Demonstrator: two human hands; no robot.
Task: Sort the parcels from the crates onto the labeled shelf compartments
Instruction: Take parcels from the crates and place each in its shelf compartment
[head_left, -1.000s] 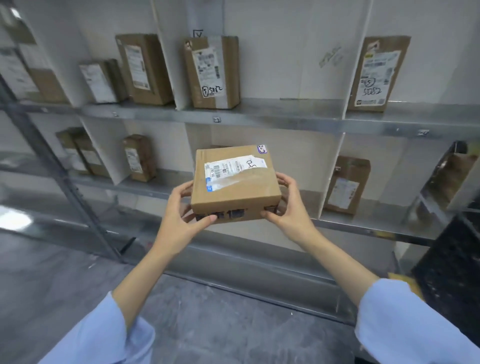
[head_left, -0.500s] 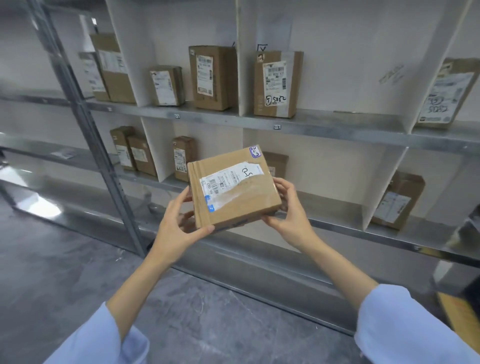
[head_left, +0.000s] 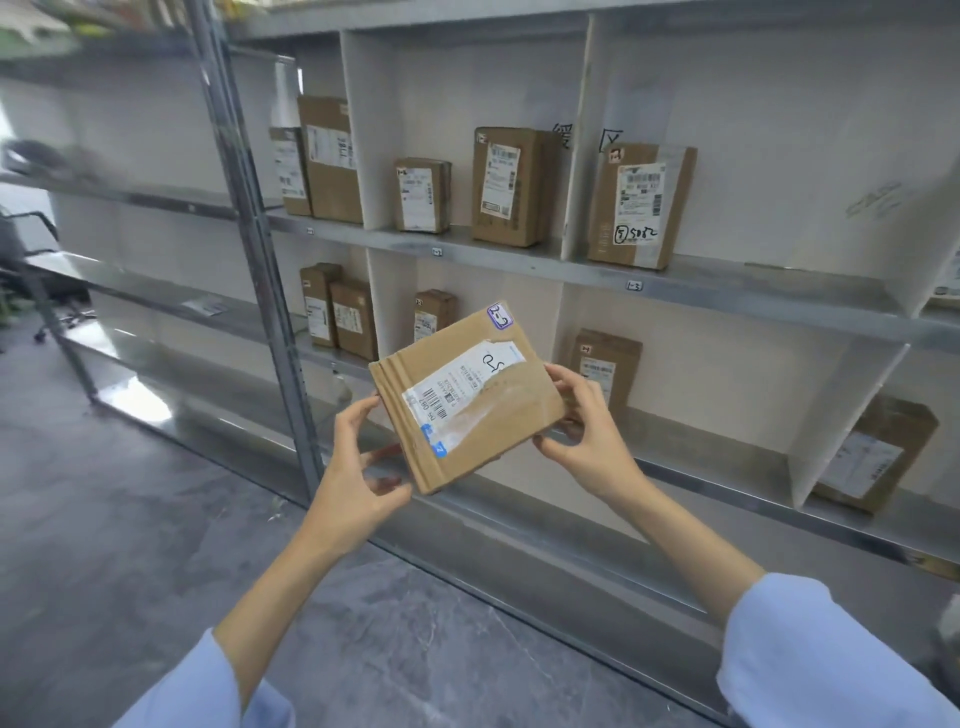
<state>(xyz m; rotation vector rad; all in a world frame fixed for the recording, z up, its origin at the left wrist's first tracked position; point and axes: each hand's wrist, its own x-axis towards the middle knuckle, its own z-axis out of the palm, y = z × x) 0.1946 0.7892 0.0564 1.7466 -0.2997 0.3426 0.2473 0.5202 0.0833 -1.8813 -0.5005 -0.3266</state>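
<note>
1. A flat brown parcel (head_left: 467, 400) is in the middle of the frame, held in the air in front of the shelf rack (head_left: 727, 291) and in no compartment. It is tilted, upper right corner highest, with its broad face toward the camera.
2. The left hand (head_left: 358, 467) has the parcel's lower left corner. The thumb lies against the left edge and the other fingers curl in behind and under the box. This grip is narrow and closed on the cardboard.
3. The right hand (head_left: 587, 431) has the right side. Its fingers wrap round the right edge and its thumb presses the lower right edge. This grip too is closed round the parcel.
4. A white shipping label (head_left: 462, 389) with barcodes and handwriting runs slantwise across the parcel's face and is partly torn. A small purple-edged sticker (head_left: 500, 316) with handwritten marks sits at the top right corner.
5. White dividers split two shelf levels into compartments where brown boxes stand upright. A pen-marked box (head_left: 641, 208) is right of centre on the upper level, and a small box (head_left: 608, 366) on the lower level shows just past the right hand's fingers.
6. A shelf tag (head_left: 437, 252) on the upper level's front lip reads 1-2.
7. A metal post (head_left: 249, 234) rises in the left of the frame, with grey floor (head_left: 130, 519) at lower left. Pale blue sleeves (head_left: 810, 654) fill the bottom corners.
</note>
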